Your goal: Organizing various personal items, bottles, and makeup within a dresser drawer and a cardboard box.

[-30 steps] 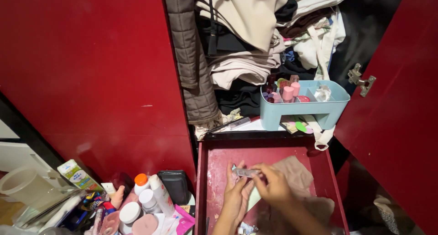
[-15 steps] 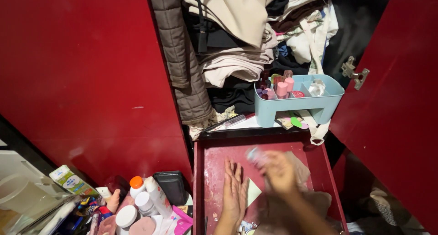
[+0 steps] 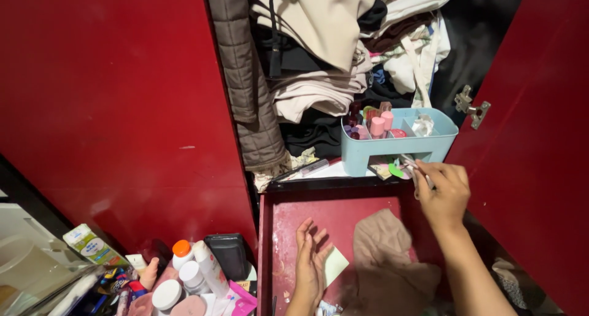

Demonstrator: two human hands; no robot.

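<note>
Up from the drawer [image 3: 279,230], my right hand [image 3: 443,192] now pinches the small clear packet [image 3: 412,165] just below the blue caddy [image 3: 399,145]. My left hand [image 3: 310,261] lies flat, fingers spread, touching a pale paper [image 3: 336,264].

A small clear packet [image 3: 415,167] is pinched in the right hand [image 3: 443,193], tilted, well apart from the left hand [image 3: 308,264].

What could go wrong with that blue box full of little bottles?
The right hand reaches up beside the blue caddy holding a small thin item; a bump might tip its nail polish bottles into the red drawer. The piled clothes above look loose and might slide down.
</note>
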